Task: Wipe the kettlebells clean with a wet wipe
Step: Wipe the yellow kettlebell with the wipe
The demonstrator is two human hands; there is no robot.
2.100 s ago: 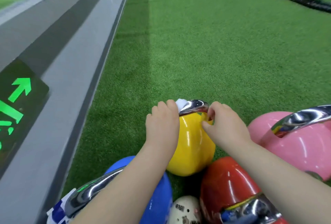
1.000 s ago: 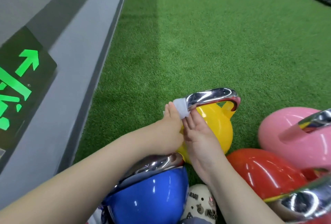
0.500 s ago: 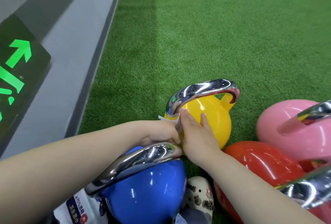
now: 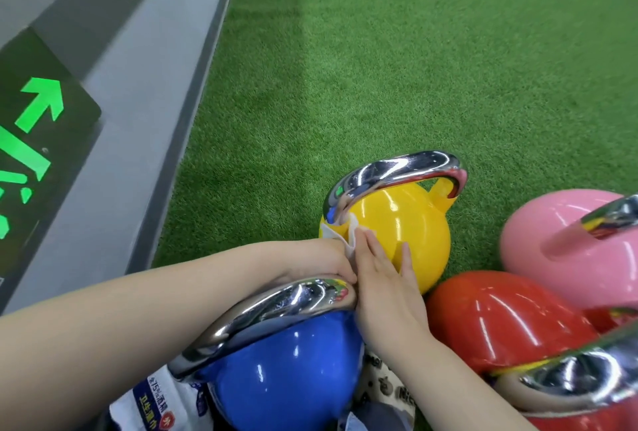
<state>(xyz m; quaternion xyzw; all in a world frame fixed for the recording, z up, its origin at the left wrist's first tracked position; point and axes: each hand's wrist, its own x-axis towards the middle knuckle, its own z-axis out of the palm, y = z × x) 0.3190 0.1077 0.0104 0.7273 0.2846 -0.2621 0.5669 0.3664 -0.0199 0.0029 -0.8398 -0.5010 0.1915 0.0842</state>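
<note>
Your right hand (image 4: 383, 278) lies flat on the yellow kettlebell (image 4: 404, 230); your left hand (image 4: 324, 258) holds the wet wipe (image 4: 350, 235) against it. It's likely heavy and glossy-slick, so steady it by the chrome handle (image 4: 397, 172).

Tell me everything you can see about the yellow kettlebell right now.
The yellow kettlebell has a glossy, round yellow body and a chrome-looking arched handle joined by yellow posts. It stands on the green turf, handle up and leaning a little, just beyond the blue kettlebell and the red kettlebell. The right hand lies flat on its near side. The left hand holds a white wet wipe against the handle's left base.
</note>
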